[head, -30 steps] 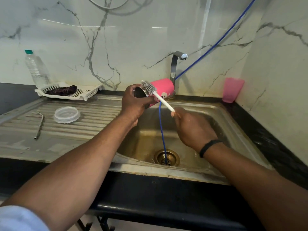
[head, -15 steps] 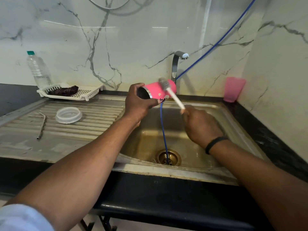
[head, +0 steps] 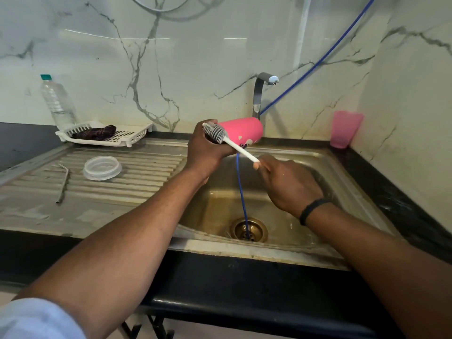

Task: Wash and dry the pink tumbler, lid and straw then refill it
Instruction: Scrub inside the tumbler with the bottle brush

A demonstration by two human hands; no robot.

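Observation:
My left hand (head: 208, 149) grips the pink tumbler (head: 243, 129), which lies on its side above the sink's left edge with its open mouth facing left. My right hand (head: 286, 184) holds the white handle of a bottle brush (head: 228, 140). The grey bristle head lies against the tumbler's rim, by my left fingers. The clear lid (head: 102, 167) lies on the steel draining board (head: 137, 172). The metal straw (head: 63, 183) lies to the left of the lid.
The steel sink (head: 354, 192) has a drain (head: 249, 230) with a blue hose (head: 242, 189) running into it. The tap (head: 260, 92) stands behind the tumbler. A pink cup (head: 344, 129) sits at the back right corner. A white rack (head: 133, 137) with a dark cloth and a water bottle (head: 57, 101) stand back left.
The brush head has moved left, from the tumbler's far end back to its open mouth. My right hand followed it leftward. The tumbler stays gripped in my left hand.

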